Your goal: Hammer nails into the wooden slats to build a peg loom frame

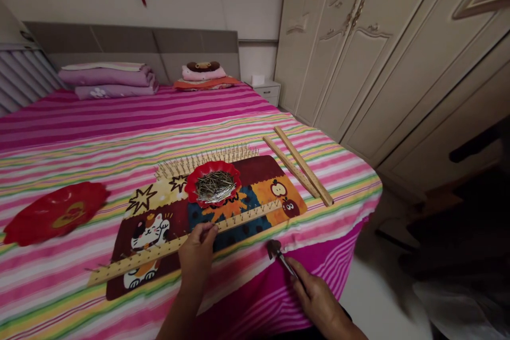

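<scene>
My right hand [314, 292] is wrapped around the handle of a hammer [274, 249], its dark metal head over the near edge of the bed. At the middle of a long wooden strip [135, 261], my left hand [198, 252] is closed, thumb and fingertips pinched together on the strip's top. Whatever the fingertips hold is hidden or too small to name. Nails stand in a row along the strip, which lies across a patterned mat [290, 170] with a cat and apples on it. Beyond the strip, a red scalloped dish [192, 199] holds a heap of loose nails [215, 187].
Behind the dish lies another wooden piece [175, 170] bristling with upright nails. Two bare wooden strips [305, 167] rest to the right. A red plate [43, 218] sits on the left of the striped bed [247, 125]. Folded bedding [115, 82] and wardrobes [338, 37] are farther back.
</scene>
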Demonstrator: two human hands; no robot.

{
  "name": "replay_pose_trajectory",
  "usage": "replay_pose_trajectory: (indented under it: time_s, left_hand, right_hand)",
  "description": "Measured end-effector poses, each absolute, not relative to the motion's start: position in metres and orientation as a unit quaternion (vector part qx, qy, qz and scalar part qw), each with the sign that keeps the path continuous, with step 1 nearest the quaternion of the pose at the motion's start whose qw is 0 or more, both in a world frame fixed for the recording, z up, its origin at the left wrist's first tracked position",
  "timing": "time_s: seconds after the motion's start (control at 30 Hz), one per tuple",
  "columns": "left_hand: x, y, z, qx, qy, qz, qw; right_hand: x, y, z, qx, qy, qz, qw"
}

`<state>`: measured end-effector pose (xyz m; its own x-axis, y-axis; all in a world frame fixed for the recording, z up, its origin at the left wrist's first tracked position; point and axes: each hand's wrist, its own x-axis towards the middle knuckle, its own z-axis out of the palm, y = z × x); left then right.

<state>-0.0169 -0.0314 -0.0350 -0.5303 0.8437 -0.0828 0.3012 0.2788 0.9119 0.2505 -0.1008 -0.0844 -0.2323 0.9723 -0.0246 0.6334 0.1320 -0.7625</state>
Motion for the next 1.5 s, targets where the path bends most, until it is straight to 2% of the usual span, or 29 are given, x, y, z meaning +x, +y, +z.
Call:
replay_pose_trajectory:
  time_s: [0.17, 0.33, 0.47, 0.57, 0.63, 0.87, 1.2, 1.5]
  left_hand:
    - [-0.012, -0.035, -0.039, 0.429, 0.755, 0.435, 0.239]
    - [-0.012, -0.033, -0.049, 0.471, 0.746, 0.431, 0.192]
    - [-0.012, -0.032, -0.055, 0.503, 0.741, 0.419, 0.147]
    - [-0.012, -0.032, -0.058, 0.537, 0.73, 0.409, 0.106]
    - [-0.012, -0.032, -0.06, 0.561, 0.717, 0.406, 0.084]
    - [-0.009, -0.032, -0.068, 0.59, 0.694, 0.411, 0.033]
    - [-0.01, -0.032, -0.066, 0.575, 0.708, 0.407, 0.06]
    - [-0.02, -0.038, -0.048, 0.585, 0.7, 0.407, 0.046]
  right_hand:
    - [0.252, -0.101, -0.09, -0.569, -0.707, 0.331, 0.259]
    - [0.251, -0.1, -0.091, -0.562, -0.67, 0.386, 0.293]
    - [0.232, -0.101, -0.061, -0.549, -0.591, 0.486, 0.336]
    - [0.207, -0.097, -0.028, -0.536, -0.509, 0.587, 0.331]
    - [0.19, -0.09, -0.012, -0.516, -0.508, 0.607, 0.329]
    - [0.154, -0.063, -0.001, -0.457, -0.61, 0.535, 0.364]
    - [0.157, -0.066, -0.001, -0.457, -0.651, 0.502, 0.34]
    - [0.24, -0.092, -0.059, -0.484, -0.753, 0.342, 0.285]
